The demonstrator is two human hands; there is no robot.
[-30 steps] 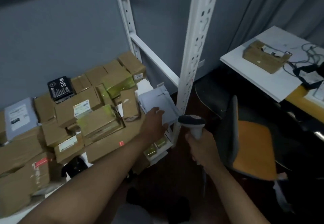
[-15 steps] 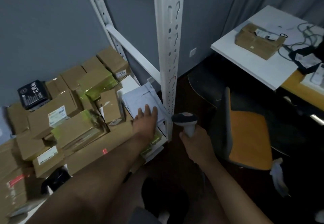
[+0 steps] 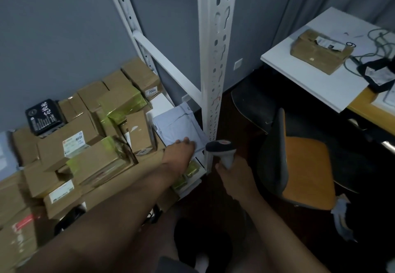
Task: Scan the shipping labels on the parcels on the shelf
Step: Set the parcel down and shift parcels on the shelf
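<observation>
Several cardboard parcels [image 3: 89, 144] lie piled on a low white shelf [image 3: 159, 104], some bearing white shipping labels [image 3: 72, 144]. At the pile's right end lies a pale grey mailer bag [image 3: 179, 123]. My left hand [image 3: 178, 155] rests on the mailer's near edge, fingers extended over it. My right hand [image 3: 233, 174] grips the handle of a grey handheld barcode scanner [image 3: 221, 150], whose head sits just right of the mailer, beside the white shelf upright [image 3: 213, 69]. A black packet [image 3: 43, 115] lies on the boxes at the left.
A dark chair with an orange seat [image 3: 303, 166] stands close to my right. Behind it a white table [image 3: 320, 76] holds a brown parcel [image 3: 320, 50], cables and a black pouch. Grey wall and curtain lie behind the shelf.
The mailer, tilted up in my left hand before, now lies flatter on the pile with my fingers on its near edge. The scanner stays beside it; my view has shifted.
</observation>
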